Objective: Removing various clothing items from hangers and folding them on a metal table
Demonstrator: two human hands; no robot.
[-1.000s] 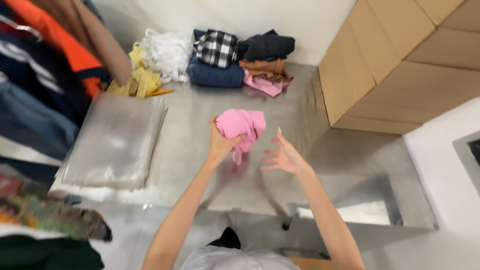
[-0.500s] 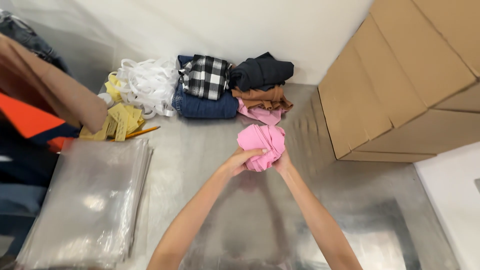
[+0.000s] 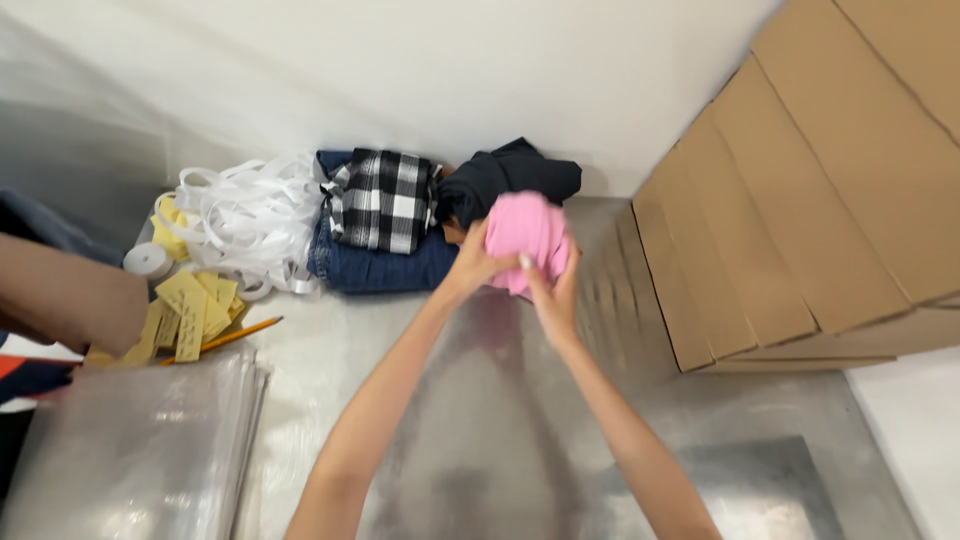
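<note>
Both forearms are bare, sleeveless to the frame edge; the hands [image 3: 515, 270] wear no gloves.

Left hand [image 3: 470, 262]: closed on the left edge of the pink garment [image 3: 527, 232], arm stretched across the desk [image 3: 500, 420].
Right hand [image 3: 552, 290]: gripped the garment's lower right side, fingers curled into the cloth.
Pink garment: bunched into a folded bundle, held between both hands just beside the clothes pile.
Clothes pile: black-and-white checked cloth [image 3: 383, 198] lay on blue denim [image 3: 380, 268]; a dark garment [image 3: 505, 178] sat to its right, against the wall.
White tape [image 3: 245, 215]: loose tangle left of the pile.
Yellow tags [image 3: 190, 305]: scattered near a pencil [image 3: 238, 334].
Plastic bags [image 3: 130, 450]: flat stack at lower left.
Cardboard boxes [image 3: 800, 180]: stacked at the right.
</note>
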